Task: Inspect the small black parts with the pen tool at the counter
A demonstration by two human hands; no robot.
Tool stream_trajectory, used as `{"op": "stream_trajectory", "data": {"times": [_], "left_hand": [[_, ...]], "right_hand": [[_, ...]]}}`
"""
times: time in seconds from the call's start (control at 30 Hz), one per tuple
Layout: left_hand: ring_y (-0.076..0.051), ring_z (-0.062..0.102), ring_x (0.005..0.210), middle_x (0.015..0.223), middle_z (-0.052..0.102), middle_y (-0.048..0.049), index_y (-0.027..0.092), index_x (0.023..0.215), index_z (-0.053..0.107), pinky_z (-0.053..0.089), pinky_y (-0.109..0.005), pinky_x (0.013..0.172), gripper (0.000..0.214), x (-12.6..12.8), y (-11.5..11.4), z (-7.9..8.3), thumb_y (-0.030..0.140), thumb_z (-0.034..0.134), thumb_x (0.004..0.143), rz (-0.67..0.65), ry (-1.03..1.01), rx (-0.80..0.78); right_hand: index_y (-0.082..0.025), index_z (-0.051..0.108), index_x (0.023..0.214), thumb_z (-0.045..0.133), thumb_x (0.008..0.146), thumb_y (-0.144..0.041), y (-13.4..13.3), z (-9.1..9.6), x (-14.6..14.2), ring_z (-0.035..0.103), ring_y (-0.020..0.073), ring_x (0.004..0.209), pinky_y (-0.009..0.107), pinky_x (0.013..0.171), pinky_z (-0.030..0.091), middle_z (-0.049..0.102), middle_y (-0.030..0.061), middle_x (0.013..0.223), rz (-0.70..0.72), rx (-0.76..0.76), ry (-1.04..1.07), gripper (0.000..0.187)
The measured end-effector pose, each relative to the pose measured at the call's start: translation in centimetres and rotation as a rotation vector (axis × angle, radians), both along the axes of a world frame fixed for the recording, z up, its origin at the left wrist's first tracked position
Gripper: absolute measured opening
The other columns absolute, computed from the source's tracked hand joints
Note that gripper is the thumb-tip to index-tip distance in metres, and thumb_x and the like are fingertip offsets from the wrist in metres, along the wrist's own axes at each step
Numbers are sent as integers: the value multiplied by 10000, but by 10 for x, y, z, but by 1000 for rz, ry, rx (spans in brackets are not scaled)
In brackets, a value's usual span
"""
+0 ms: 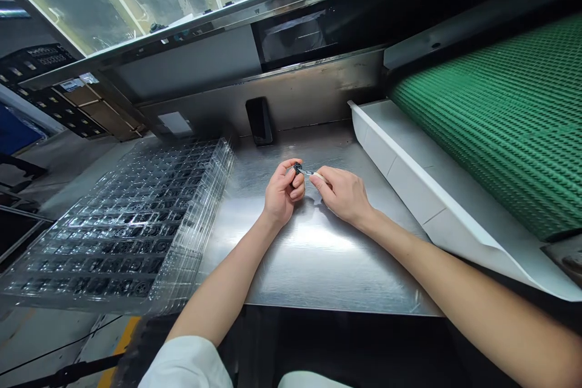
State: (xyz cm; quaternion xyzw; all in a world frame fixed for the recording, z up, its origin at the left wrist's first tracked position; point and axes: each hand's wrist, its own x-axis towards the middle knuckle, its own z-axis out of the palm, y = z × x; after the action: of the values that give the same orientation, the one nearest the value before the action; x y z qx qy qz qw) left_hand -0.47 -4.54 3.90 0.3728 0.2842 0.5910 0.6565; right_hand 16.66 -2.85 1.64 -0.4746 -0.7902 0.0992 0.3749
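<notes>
The small black part (297, 168) pinched in the left hand (282, 191) is too tiny to make out, mostly covered by the fingertips. The thin tool (310, 173) in the right hand (342, 194) shows only its tip; the rest sits buried in the fist. The clear tray stack (131, 224) runs off the left edge, its black pieces a blur.
</notes>
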Motion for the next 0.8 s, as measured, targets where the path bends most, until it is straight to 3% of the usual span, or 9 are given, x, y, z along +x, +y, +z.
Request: {"op": "stream_trajectory", "data": {"times": [0.57, 0.7, 0.8], "left_hand": [[-46, 304, 442, 660, 440, 60, 184, 1120, 643, 218, -196, 467, 248, -1, 2, -2, 270, 724, 902, -14, -16, 19], [-46, 299, 440, 662, 436, 60, 188, 1117, 641, 210, -194, 460, 244, -1, 3, -1, 271, 725, 903, -10, -12, -6], [-45, 299, 441, 663, 445, 60, 188, 1113, 636, 209, -189, 458, 259, 1, 2, -3, 277, 736, 891, -28, -1, -16]], "right_hand": [[-219, 493, 783, 431, 1077, -494, 3, 1, 3, 517, 185, 691, 329, 673, 282, 604, 31, 740, 4, 23, 45, 407], [-221, 520, 798, 437, 1070, -536, 2, 5, 2, 487, 173, 672, 321, 698, 318, 538, 6, 692, 56, 1, 226, 424], [-223, 586, 851, 526, 1024, -618, 0, 8, 0, 451, 155, 649, 304, 654, 321, 489, -23, 684, 101, -120, 414, 435]]}}
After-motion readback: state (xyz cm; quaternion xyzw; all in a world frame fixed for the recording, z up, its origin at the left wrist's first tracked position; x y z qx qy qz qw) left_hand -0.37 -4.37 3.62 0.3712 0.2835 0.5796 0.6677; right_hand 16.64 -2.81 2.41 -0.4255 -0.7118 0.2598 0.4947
